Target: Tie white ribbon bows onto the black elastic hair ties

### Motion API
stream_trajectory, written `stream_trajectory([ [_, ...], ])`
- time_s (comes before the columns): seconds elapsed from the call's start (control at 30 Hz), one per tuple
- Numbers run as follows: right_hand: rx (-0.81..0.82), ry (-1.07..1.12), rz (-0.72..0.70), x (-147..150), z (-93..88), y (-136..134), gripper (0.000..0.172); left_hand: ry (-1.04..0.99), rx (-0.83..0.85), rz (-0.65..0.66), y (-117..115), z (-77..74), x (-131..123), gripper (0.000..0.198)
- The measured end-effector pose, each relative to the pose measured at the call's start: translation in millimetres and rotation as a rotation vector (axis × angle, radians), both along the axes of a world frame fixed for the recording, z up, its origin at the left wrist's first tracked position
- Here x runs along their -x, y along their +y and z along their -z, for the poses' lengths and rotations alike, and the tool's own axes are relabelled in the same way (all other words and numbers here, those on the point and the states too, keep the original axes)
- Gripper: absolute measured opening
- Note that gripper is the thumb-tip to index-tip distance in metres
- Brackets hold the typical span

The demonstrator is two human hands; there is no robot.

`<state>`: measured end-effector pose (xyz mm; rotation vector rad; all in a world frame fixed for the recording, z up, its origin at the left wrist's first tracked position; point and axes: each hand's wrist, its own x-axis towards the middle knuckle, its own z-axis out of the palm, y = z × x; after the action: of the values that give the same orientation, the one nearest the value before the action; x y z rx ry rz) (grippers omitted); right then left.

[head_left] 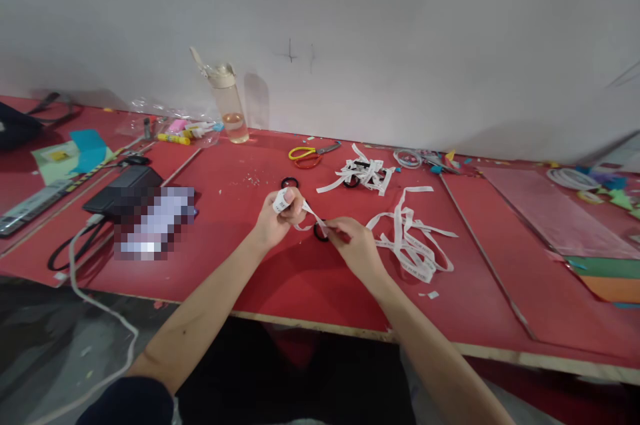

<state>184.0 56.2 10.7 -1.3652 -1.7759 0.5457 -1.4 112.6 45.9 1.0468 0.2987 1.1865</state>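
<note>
My left hand (283, 215) is closed around a white printed ribbon (281, 202), which lies across its fingers. A strip of the same ribbon runs to my right hand (353, 237), which pinches it between thumb and fingertips. One black ring (289, 182) lies just beyond my left hand. A second black ring (320, 232) shows partly behind the strip and my right fingers; I cannot tell whether the two are joined. Loose white ribbon (407, 242) with dark lettering lies tangled to the right of my right hand.
Behind my hands lie a pile of cut ribbon pieces (367, 173) and yellow-and-red-handled scissors (313, 154). A clear bottle (231, 105) stands near the white partition (350, 65). At left are a black box (123, 192), a blurred phone-like object (160, 222) and a white cable (75, 278).
</note>
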Motion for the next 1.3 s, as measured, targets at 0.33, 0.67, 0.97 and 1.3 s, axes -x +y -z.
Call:
stream_trajectory([
  [0.33,0.002,-0.294,-0.124,2,8.5,-2,0.023,0.058,-0.057,0.075,3,4.6,0,0.049],
  [0.67,0.218,-0.109,-0.198,5,2.9,-5,0.084,0.029,-0.012,-0.017,1,-2.7,0,0.052],
  [0.97,0.212,-0.097,-0.289,6,0.4,-8,0.093,-0.048,-0.007,-0.063,0,-9.5,4,0.05],
  [1.3,0.162,-0.069,-0.313,7,-1.6,-11,0.091,0.0,0.003,-0.01,-1,-7.4,4,0.055],
])
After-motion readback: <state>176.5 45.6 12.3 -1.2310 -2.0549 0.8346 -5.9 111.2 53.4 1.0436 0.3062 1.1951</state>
